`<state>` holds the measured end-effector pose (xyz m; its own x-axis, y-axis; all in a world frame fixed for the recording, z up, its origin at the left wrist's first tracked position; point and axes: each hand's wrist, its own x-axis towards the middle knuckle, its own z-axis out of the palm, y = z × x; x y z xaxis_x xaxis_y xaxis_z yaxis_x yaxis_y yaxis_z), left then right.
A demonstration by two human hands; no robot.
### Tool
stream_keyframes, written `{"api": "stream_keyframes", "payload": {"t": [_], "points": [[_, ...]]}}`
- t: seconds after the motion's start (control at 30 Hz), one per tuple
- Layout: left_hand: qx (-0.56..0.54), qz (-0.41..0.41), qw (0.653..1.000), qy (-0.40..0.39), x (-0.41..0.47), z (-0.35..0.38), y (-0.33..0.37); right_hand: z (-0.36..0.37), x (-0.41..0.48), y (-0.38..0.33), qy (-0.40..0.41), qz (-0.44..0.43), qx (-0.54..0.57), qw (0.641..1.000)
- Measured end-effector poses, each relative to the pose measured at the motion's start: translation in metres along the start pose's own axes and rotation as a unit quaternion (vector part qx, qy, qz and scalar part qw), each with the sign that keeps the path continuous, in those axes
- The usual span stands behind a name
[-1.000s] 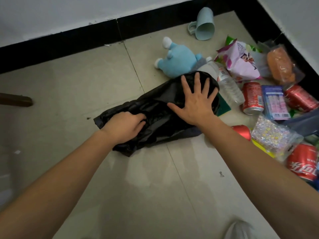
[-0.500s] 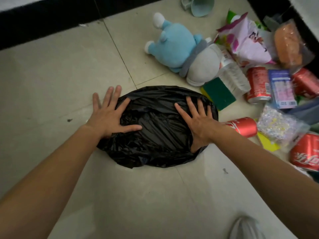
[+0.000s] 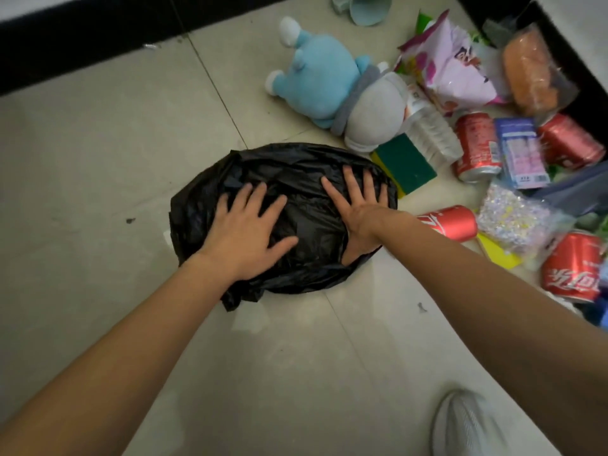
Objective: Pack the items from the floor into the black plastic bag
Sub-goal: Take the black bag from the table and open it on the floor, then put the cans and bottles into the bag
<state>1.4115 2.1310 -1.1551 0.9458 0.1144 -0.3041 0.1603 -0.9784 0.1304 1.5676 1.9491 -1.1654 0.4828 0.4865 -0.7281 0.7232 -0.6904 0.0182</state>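
The black plastic bag (image 3: 296,166) lies crumpled flat on the tiled floor. My left hand (image 3: 243,232) presses on its left half with fingers spread. My right hand (image 3: 358,205) lies flat on its right half, fingers straight and spread. To the right are a blue and grey plush toy (image 3: 332,83), a green and yellow sponge (image 3: 408,166), a clear water bottle (image 3: 431,130), several red cans, one can (image 3: 450,222) near my right wrist, a pink snack bag (image 3: 454,70), a blue packet (image 3: 523,153) and a glittery pouch (image 3: 516,222).
A pale blue cup (image 3: 365,8) lies on its side by the black skirting (image 3: 98,37). An orange item in clear wrap (image 3: 533,74) sits in the corner. A yellow card (image 3: 496,255) lies under the pouch. My white shoe (image 3: 467,426) is at the lower right.
My left hand has slid right from the bag's left edge onto its middle. The right hand stays flat on the bag. The view has tilted down and closer.
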Motion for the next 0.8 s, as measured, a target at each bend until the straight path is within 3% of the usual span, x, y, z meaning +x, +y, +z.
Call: {"api": "stream_keyframes", "payload": {"t": [0.07,0.2,0.27,0.37,0.43,0.5,0.63,0.8], "points": [[0.014,-0.007,0.993,-0.116,-0.011,0.016,0.0,-0.004,-0.012,-0.001,-0.007,-0.006,-0.003,1.0],[0.003,0.0,0.991,-0.133,-0.015,0.016,-0.001,-0.008,-0.051,0.012,0.045,-0.05,0.062,0.996],[-0.006,0.027,0.999,-0.039,-0.01,-0.002,0.009,-0.011,-0.075,0.024,0.154,-0.091,0.152,0.972],[-0.079,0.062,0.978,0.182,0.004,-0.036,0.041,-0.008,-0.102,0.05,0.387,-0.085,0.222,0.891],[-0.123,0.071,0.956,0.258,0.016,-0.054,0.069,-0.002,-0.113,0.071,0.496,-0.044,0.237,0.835],[-0.136,0.085,0.944,0.289,0.029,-0.062,0.095,0.007,-0.121,0.093,0.542,0.004,0.253,0.801],[-0.172,0.123,0.934,0.289,0.044,-0.056,0.141,0.041,-0.133,0.128,0.515,0.065,0.278,0.808],[-0.248,0.158,0.936,0.195,0.053,-0.034,0.195,0.088,-0.141,0.139,0.311,0.068,0.283,0.905]]}}
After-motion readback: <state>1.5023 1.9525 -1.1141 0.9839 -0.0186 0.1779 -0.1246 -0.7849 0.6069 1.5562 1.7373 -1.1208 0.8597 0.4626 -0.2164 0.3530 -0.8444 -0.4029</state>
